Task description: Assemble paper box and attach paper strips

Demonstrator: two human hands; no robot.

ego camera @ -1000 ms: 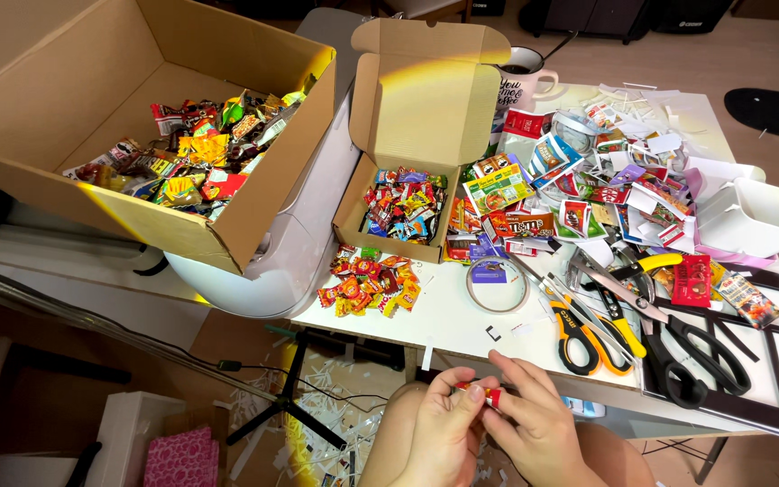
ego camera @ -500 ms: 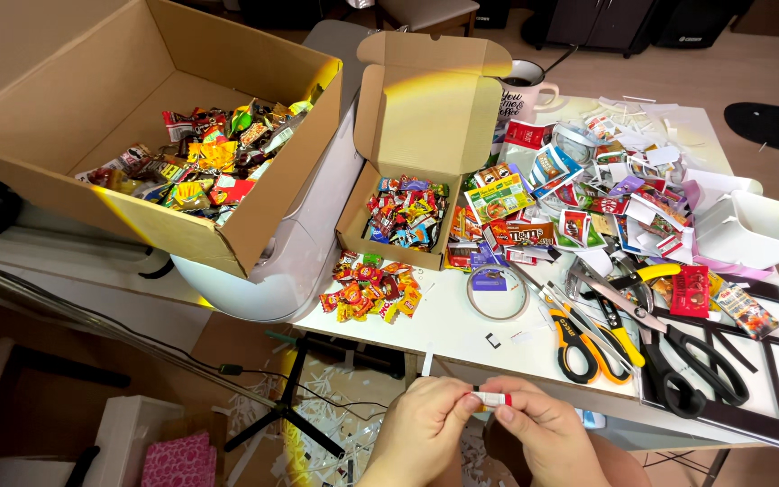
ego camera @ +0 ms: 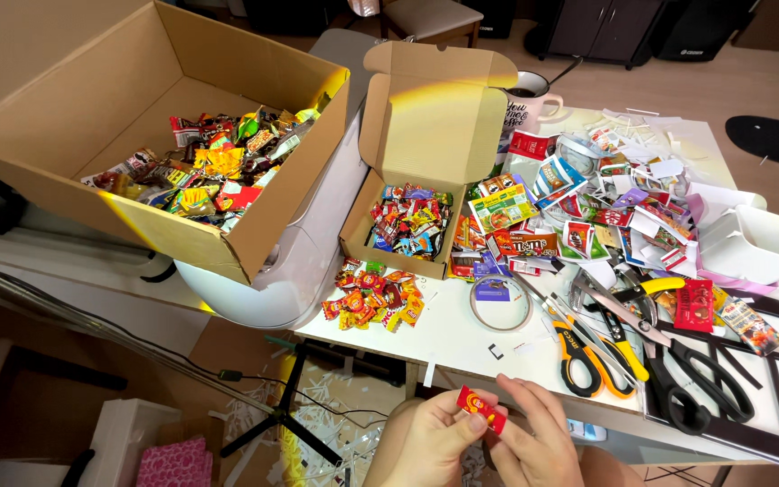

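Both hands meet at the near edge of the table, low and close to the body. The left hand curls with its thumb on top, fingers bent under in a pinching grip. The right hand faces it, fingertips drawn together against the left's, knuckles up, fingers slightly fanned.

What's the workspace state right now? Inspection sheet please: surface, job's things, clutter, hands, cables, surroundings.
Surface: white table, crowded.
Job's things: small red packet, pinched between both hands below the table edge.
Clutter: small open box of tiny packets, loose packet pile, tape ring, yellow-handled scissors, black scissors, white tub, mug.
Hands: left hand and right hand, both gripping the packet.
Cables: black cable across the floor.
Surroundings: large cardboard box of packets, paper scraps on the floor.
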